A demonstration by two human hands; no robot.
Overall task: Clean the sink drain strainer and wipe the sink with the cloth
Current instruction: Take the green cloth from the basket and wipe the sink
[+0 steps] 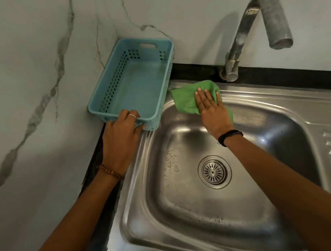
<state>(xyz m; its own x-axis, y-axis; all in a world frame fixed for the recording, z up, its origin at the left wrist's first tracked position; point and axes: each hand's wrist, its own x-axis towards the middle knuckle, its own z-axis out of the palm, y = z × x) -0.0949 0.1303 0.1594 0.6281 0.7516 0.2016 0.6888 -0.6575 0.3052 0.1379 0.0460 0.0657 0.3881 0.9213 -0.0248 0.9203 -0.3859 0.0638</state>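
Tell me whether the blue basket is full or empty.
Empty: the basket shows only its bare blue floor. The left hand grips its near rim.

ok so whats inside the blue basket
Nothing shows inside the blue basket: its floor looks bare. The left hand grips the near rim and hides that corner, so that bit stays unseen.
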